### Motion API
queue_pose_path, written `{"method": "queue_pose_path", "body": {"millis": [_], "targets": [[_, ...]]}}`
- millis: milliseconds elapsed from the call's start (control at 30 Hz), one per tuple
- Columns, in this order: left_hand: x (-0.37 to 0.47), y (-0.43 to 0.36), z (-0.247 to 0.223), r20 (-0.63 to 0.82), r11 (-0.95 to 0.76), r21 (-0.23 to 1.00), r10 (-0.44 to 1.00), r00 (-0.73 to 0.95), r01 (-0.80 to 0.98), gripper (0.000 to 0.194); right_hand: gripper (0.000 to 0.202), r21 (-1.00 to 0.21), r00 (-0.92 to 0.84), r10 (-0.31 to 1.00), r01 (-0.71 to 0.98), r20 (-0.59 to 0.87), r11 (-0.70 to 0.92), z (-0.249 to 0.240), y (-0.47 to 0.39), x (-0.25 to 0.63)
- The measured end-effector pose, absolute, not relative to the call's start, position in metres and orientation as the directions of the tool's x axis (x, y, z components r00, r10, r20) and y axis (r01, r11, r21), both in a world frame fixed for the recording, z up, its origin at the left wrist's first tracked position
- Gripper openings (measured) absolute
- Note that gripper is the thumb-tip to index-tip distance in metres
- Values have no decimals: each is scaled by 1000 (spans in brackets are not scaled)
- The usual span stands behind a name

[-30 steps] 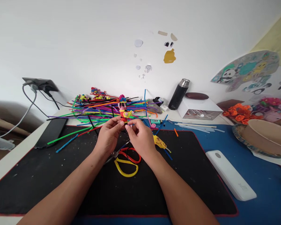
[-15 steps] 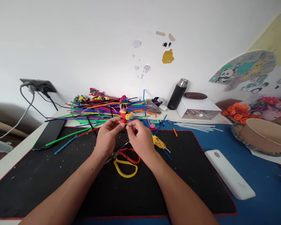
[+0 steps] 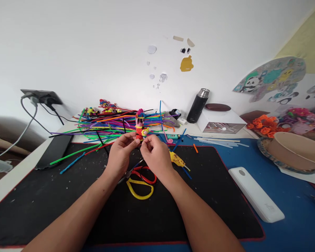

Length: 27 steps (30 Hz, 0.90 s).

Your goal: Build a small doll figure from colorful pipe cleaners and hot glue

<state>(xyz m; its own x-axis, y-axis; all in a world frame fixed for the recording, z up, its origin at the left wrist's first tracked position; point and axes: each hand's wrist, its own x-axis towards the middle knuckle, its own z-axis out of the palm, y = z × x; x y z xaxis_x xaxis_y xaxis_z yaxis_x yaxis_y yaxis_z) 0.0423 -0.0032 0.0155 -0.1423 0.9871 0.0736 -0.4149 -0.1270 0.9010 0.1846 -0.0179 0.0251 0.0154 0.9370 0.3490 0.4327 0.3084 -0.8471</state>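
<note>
A small pipe-cleaner doll (image 3: 140, 126) with a pink, blue and red top and a red and yellow body stands upright between my fingertips. My left hand (image 3: 122, 148) pinches its lower part from the left, thumb toward me. From the right, my right hand (image 3: 155, 151) has its thumb and forefinger closed at the doll's base; the exact grip is hidden. Just below my hands, yellow-handled scissors (image 3: 139, 196) and a red-handled tool (image 3: 144, 175) lie on the black mat (image 3: 68, 206). A yellow-handled tool (image 3: 177, 159) lies beside my right wrist.
Behind my hands spreads a heap of coloured pipe cleaners (image 3: 112, 122), with similar dolls (image 3: 106, 105) at its back. A black phone (image 3: 55, 152) lies left. Toward the right are a black thermos (image 3: 198, 106), a white box (image 3: 223, 120), a white power bank (image 3: 256, 194) and a brown bowl (image 3: 301, 150).
The doll has tilted slightly and sits a little lower between my fingers. Both hands keep their pinch in nearly the same place. The whole view has shifted slightly.
</note>
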Motion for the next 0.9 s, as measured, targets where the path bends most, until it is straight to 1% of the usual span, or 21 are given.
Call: {"method": "queue_pose_path", "body": {"millis": [167, 367, 433, 500, 600, 667, 767, 900], "targets": [[42, -3, 16, 63, -129, 889, 985, -162, -439, 40, 10, -880, 17, 948, 378, 319, 289, 26, -17, 185], [36, 5, 11, 11, -113, 844, 981, -194, -524, 40, 13, -952, 107, 964, 219, 242, 214, 26, -11, 190], [31, 10, 10, -17, -118, 818, 973, -230, -563, 39, 17, -976, 138, 970, 124, 198, 182, 25, -7, 195], [25, 15, 10, -53, -126, 783, 962, -266, -609, 39, 21, -989, 176, 974, -19, 141, 146, 25, -1, 201], [16, 22, 11, -110, -117, 729, 952, -284, -675, 35, 27, -966, 241, 968, -225, 71, 127, 27, 6, 210], [13, 24, 12, -148, -93, 698, 952, -269, -710, 28, 30, -945, 259, 965, -302, 49, 129, 29, 8, 214], [13, 24, 14, -194, -50, 659, 953, -234, -750, 18, 37, -938, 229, 972, -326, 45, 121, 31, 5, 212], [18, 19, 17, -212, 8, 632, 964, -162, -775, 11, 45, -964, 102, 992, -249, 74, 98, 26, -1, 201]]}}
